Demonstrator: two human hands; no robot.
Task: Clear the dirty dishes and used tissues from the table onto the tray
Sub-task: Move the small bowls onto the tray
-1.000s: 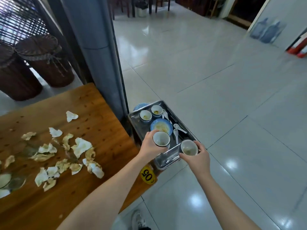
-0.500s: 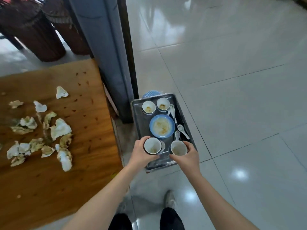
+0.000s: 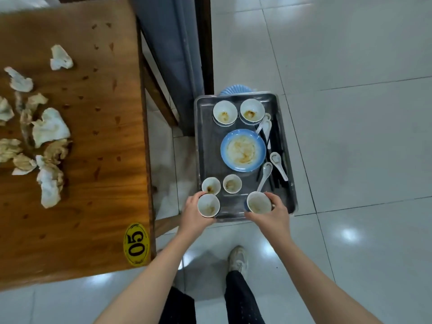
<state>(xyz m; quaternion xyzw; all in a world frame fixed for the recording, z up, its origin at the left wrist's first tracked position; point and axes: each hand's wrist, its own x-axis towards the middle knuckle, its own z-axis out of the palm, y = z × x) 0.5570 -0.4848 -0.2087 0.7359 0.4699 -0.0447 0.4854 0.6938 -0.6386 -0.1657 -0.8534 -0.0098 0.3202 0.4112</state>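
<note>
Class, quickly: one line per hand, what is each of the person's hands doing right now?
Left hand: grips a stained cup over the near edge of the tray.
Right hand: grips a second cup, also at that edge.

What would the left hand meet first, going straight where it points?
Probably the left small cup just beyond the held cup on the tray; left hand may pass above, depth unclear.
</note>
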